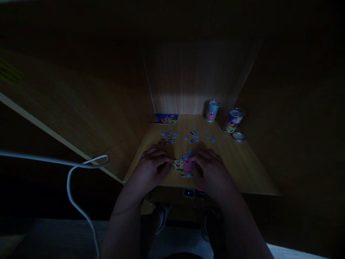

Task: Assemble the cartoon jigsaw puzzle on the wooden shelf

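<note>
- The partly joined puzzle [178, 164] lies near the front edge of the wooden tabletop [242, 169], between the two hands.
- The left hand [155, 165] curls, fingertips at the puzzle's left border; whether it pinches a piece I cannot tell.
- The right hand [210, 167] bends its fingers over the puzzle's right border; its grip is too dark to tell.
- Loose pieces [169, 136] sit in groups just beyond the puzzle, leaving a narrow strip of wood between.
- Rightward, the wood stretches from the right hand towards the side edge.
- Two printed cans [233, 122] and a round lid [238, 136] stand along the far right; a printed card [168, 119] borders the back left corner.
</note>
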A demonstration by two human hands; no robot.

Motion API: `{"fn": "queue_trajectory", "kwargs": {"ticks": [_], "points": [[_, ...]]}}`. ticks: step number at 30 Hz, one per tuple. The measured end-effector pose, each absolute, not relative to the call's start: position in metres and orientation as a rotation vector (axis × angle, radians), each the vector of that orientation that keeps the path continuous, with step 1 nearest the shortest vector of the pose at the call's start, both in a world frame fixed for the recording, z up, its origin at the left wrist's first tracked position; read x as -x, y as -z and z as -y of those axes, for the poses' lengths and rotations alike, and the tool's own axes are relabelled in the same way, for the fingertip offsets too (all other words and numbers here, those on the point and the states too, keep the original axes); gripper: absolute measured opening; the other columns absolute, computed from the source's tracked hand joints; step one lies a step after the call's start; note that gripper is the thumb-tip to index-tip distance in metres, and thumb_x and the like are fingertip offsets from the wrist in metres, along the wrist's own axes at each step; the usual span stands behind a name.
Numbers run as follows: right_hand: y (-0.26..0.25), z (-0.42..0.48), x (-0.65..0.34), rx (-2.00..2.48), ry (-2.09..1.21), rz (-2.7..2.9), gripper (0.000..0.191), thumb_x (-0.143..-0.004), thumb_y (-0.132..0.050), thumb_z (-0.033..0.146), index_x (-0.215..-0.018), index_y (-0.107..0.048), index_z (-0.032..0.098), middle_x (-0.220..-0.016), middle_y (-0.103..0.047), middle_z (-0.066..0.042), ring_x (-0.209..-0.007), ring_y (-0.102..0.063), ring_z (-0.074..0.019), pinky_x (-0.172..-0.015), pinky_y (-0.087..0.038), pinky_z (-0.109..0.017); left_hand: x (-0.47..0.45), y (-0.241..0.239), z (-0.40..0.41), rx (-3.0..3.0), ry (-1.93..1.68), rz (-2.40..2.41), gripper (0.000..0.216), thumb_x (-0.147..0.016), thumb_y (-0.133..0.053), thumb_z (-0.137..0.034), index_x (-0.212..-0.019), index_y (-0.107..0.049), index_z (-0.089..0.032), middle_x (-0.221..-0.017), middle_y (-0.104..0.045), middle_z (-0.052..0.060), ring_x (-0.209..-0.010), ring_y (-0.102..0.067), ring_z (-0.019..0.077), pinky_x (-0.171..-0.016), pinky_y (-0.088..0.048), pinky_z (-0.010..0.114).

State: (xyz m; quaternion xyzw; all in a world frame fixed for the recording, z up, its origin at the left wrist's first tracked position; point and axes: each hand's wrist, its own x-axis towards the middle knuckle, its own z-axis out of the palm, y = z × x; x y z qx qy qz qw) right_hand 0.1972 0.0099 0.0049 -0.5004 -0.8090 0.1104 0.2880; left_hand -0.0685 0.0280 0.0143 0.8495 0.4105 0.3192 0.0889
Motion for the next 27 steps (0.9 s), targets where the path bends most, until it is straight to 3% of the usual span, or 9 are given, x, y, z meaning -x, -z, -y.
{"fn": "queue_trajectory", "kwargs": {"ticks": [3, 7, 16, 27], "points": [[-0.0053, -0.0095, -0.1974, 1.340, -0.295, 2.157, 0.016, -0.104, -0.068, 0.018, -0.111, -0.077, 0.028, -0.120, -0.080, -0.003, -0.115, -0.067, -0.0270, -0.108, -0.049, -0.046, 0.0701, -0.0143, -0.0279, -2.490, -1.049, -1.269, 0.035, -0.098, -0.064, -0.002, -0.115, -0.082, -0.028, -0.112, -0.084, 0.003, -0.107, -0.074, 0.0260, -0.097, -0.059, 0.045], [-0.0055, -0.0093, -0.1969, 1.343, -0.308, 2.158, 0.013, -0.105, -0.066, 0.020, -0.107, -0.076, 0.028, -0.118, -0.080, -0.004, -0.114, -0.067, -0.0266, -0.108, -0.048, -0.045, 0.0728, -0.0142, -0.0276, -2.466, -1.116, -1.313, 0.042, -0.094, -0.060, 0.003, -0.114, -0.082, -0.027, -0.116, -0.083, 0.004, -0.111, -0.074, 0.0258, -0.099, -0.059, 0.044], [-0.0057, -0.0096, -0.1961, 1.345, -0.310, 2.152, 0.014, -0.105, -0.066, 0.018, -0.105, -0.075, 0.028, -0.118, -0.080, -0.002, -0.114, -0.066, -0.0263, -0.109, -0.046, -0.045, 0.0750, -0.0097, -0.0289, -2.536, -1.000, -1.326, 0.034, -0.094, -0.069, -0.001, -0.097, -0.087, -0.030, -0.115, -0.082, 0.003, -0.109, -0.073, 0.0265, -0.096, -0.058, 0.046], [0.0005, -0.0125, -0.1988, 1.414, -0.244, 2.115, 0.017, -0.104, -0.066, 0.019, -0.110, -0.078, 0.028, -0.118, -0.079, -0.005, -0.115, -0.065, -0.0284, -0.107, -0.047, -0.044, 0.0736, -0.0100, -0.0290, -2.495, -1.048, -1.330, 0.031, -0.096, -0.066, -0.002, -0.098, -0.083, -0.028, -0.111, -0.082, 0.003, -0.106, -0.073, 0.0255, -0.095, -0.057, 0.044]]}}
